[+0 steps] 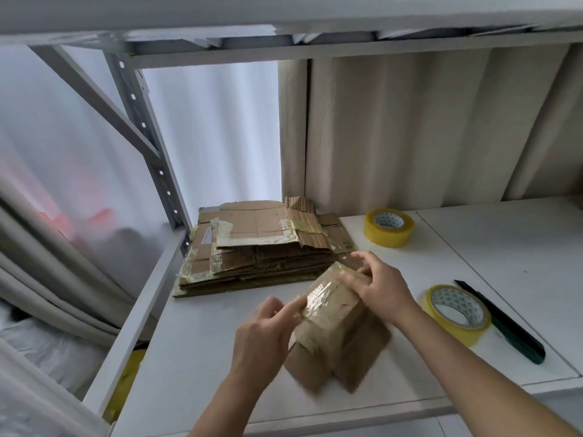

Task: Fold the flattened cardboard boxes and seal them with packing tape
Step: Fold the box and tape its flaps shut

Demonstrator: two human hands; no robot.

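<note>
A small folded cardboard box (pixel 334 329) stands on the white shelf (pixel 202 357), with clear tape across its top face and down its near side. My left hand (pixel 265 332) touches the near left edge of the taped top, index finger stretched along the tape. My right hand (pixel 375 285) lies over the far right end of the top, fingers pressing on the tape. Behind the box lies a stack of flattened cardboard boxes (pixel 262 250). Two rolls of yellow-edged packing tape are in view, one (pixel 389 227) at the back and one (pixel 457 312) to the right of the box.
A dark green utility knife (pixel 504 323) lies at the right, beside the nearer tape roll. A grey metal upright (pixel 151 152) stands at the left edge of the shelf. Beige curtains hang behind. Another shelf spans overhead.
</note>
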